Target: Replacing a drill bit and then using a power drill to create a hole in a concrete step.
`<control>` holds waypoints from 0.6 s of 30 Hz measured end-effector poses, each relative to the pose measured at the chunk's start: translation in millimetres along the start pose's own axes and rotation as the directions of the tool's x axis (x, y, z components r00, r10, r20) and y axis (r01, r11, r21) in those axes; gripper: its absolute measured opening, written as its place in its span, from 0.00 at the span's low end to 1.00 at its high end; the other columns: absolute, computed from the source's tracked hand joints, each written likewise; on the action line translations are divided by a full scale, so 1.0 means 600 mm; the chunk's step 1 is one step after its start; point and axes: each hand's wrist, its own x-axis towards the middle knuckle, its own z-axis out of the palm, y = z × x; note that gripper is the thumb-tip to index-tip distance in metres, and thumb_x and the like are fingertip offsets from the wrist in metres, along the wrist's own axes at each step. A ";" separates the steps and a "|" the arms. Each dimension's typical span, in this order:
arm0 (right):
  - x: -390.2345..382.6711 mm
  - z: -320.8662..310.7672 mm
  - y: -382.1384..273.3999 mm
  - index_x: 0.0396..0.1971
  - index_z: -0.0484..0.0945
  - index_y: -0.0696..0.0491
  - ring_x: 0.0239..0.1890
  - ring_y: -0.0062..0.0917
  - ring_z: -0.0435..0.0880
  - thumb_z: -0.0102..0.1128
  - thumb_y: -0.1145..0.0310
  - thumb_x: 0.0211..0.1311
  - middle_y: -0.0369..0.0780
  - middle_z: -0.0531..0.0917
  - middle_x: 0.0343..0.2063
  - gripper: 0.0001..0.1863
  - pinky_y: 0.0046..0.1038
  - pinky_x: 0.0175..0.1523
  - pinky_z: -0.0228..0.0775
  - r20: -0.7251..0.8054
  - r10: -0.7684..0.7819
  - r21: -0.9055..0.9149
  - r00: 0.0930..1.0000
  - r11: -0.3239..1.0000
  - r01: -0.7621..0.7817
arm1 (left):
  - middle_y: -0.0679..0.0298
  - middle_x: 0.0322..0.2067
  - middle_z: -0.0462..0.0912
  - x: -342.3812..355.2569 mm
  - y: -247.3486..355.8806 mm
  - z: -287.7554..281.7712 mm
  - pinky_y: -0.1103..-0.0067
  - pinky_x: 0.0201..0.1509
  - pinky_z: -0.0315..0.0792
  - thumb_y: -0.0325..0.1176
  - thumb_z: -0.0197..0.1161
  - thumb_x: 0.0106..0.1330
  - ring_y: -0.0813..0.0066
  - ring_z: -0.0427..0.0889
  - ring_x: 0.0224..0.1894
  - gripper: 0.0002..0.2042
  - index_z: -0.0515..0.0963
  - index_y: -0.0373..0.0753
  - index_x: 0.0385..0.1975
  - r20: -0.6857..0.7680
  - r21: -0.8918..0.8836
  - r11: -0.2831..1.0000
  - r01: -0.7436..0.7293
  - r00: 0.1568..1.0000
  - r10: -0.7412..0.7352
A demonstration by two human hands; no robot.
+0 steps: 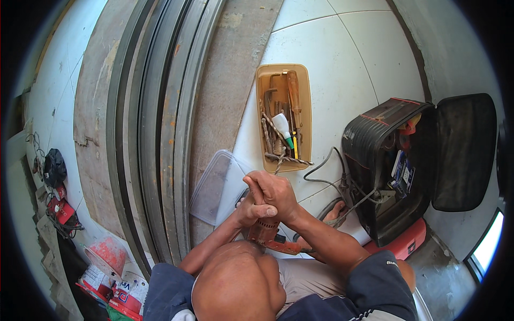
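Both my hands are closed together at the front end of an orange-red corded power drill (263,234), whose vented body points away from me. My left hand (252,210) wraps around the drill's front, thumb across it. My right hand (277,193) is closed against the left, fingers curled over the same end; the chuck is largely hidden. A spiral drill bit (279,165) shows just beyond my knuckles, over the near edge of a tan plastic tray (305,107). Inside lie a wooden-handled tool (293,88), a white bottle with a green cap (281,124) and several drill bits.
Long dark metal bars (184,107) lie on boards at left. A clear lid (210,187) rests beside the tray. At right, a black case (369,155) stands open with a grey cable (324,176) in front. A red bucket (105,254) and paint tins are lower left.
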 end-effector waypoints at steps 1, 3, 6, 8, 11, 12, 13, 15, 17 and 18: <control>0.003 0.001 -0.004 0.36 0.78 0.55 0.24 0.35 0.84 0.67 0.73 0.64 0.41 0.82 0.26 0.06 0.33 0.28 0.74 -0.030 -0.001 0.016 1.000 1.000 0.002 | 0.63 0.43 0.75 0.004 -0.005 -0.009 0.76 0.51 0.73 0.44 0.73 0.50 0.74 0.76 0.47 0.30 0.70 0.35 0.49 0.026 0.015 1.000 -0.015 1.000 0.015; 0.006 0.004 -0.012 0.36 0.78 0.55 0.24 0.35 0.84 0.68 0.73 0.64 0.41 0.82 0.26 0.06 0.33 0.28 0.74 -0.059 -0.002 0.039 0.998 0.999 0.005 | 0.63 0.43 0.75 0.001 -0.017 -0.021 0.76 0.51 0.73 0.44 0.73 0.49 0.74 0.76 0.47 0.30 0.70 0.35 0.49 0.046 0.032 0.999 -0.030 0.999 0.028; 0.007 0.004 -0.007 0.36 0.78 0.55 0.25 0.36 0.83 0.67 0.73 0.63 0.41 0.82 0.26 0.06 0.33 0.29 0.74 -0.067 0.024 0.045 0.997 0.999 -0.021 | 0.64 0.43 0.74 0.007 -0.014 -0.018 0.76 0.51 0.73 0.44 0.73 0.49 0.74 0.76 0.46 0.30 0.68 0.37 0.48 0.031 0.008 0.992 -0.123 0.992 0.122; 0.012 0.003 0.001 0.36 0.79 0.55 0.25 0.36 0.83 0.67 0.73 0.63 0.42 0.82 0.26 0.06 0.33 0.29 0.74 -0.009 0.036 0.014 0.999 0.999 -0.036 | 0.63 0.47 0.74 0.006 -0.009 -0.024 0.75 0.55 0.74 0.46 0.77 0.48 0.73 0.76 0.51 0.36 0.68 0.37 0.54 0.038 -0.035 0.999 0.015 0.999 -0.013; 0.016 -0.002 -0.003 0.36 0.80 0.55 0.26 0.37 0.84 0.68 0.71 0.63 0.43 0.82 0.27 0.07 0.34 0.29 0.74 0.013 0.002 -0.015 1.000 1.000 -0.002 | 0.63 0.49 0.74 -0.008 -0.014 -0.031 0.75 0.59 0.73 0.52 0.80 0.46 0.73 0.75 0.54 0.42 0.67 0.37 0.58 0.071 -0.112 0.993 0.033 0.997 -0.026; 0.015 -0.009 -0.011 0.36 0.81 0.55 0.26 0.37 0.84 0.68 0.70 0.63 0.43 0.82 0.26 0.07 0.34 0.30 0.75 0.024 -0.050 0.010 0.998 0.999 0.050 | 0.63 0.50 0.74 -0.017 -0.021 -0.038 0.75 0.60 0.72 0.54 0.81 0.45 0.73 0.75 0.56 0.45 0.66 0.38 0.60 0.092 -0.150 0.988 0.043 0.995 -0.030; 0.008 0.002 -0.015 0.35 0.82 0.55 0.26 0.37 0.84 0.69 0.69 0.62 0.43 0.83 0.26 0.06 0.34 0.31 0.76 0.031 -0.071 -0.014 0.997 0.997 0.072 | 0.64 0.53 0.74 -0.029 -0.047 -0.073 0.74 0.63 0.71 0.64 0.81 0.42 0.73 0.74 0.59 0.54 0.64 0.38 0.64 0.063 0.060 0.996 -0.069 0.996 0.065; 0.008 -0.006 -0.032 0.34 0.84 0.54 0.26 0.37 0.85 0.65 0.72 0.63 0.43 0.84 0.25 0.03 0.34 0.31 0.76 0.048 -0.067 0.142 0.997 0.988 0.060 | 0.66 0.47 0.76 -0.019 -0.073 -0.085 0.76 0.57 0.75 0.77 0.70 0.45 0.76 0.78 0.51 0.51 0.67 0.39 0.58 0.029 0.152 0.929 -0.338 0.941 0.337; 0.008 -0.016 -0.036 0.31 0.82 0.54 0.25 0.42 0.82 0.60 0.66 0.68 0.44 0.80 0.22 0.08 0.41 0.32 0.74 0.126 -0.093 0.295 0.988 0.954 0.053 | 0.66 0.47 0.76 0.018 -0.036 -0.089 0.76 0.56 0.75 0.77 0.70 0.45 0.76 0.78 0.51 0.51 0.67 0.39 0.58 0.095 0.189 0.895 -0.404 0.915 0.393; 0.000 -0.018 -0.022 0.34 0.83 0.54 0.26 0.42 0.83 0.60 0.66 0.68 0.44 0.82 0.24 0.08 0.41 0.33 0.74 0.180 -0.150 0.322 0.972 0.943 0.085 | 0.66 0.46 0.76 0.024 -0.024 -0.091 0.76 0.56 0.75 0.77 0.70 0.45 0.76 0.78 0.50 0.51 0.67 0.39 0.58 0.125 0.196 0.882 -0.428 0.903 0.410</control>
